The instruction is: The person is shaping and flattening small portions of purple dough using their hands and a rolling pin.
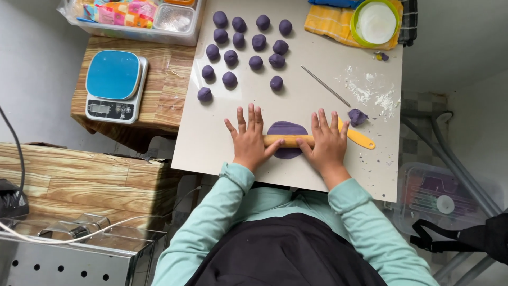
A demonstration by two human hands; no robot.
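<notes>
At frame centre, left hand (250, 142) and right hand (327, 143), fingers spread flat, press the rolling pin (288, 140) over purple dough (286, 132); rolling underway, needing even pressure

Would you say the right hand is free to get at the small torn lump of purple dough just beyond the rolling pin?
Probably yes. The right hand rests flat on the rolling pin, and the torn dough lump lies on the bare board just past its fingertips, with nothing between them.
</notes>
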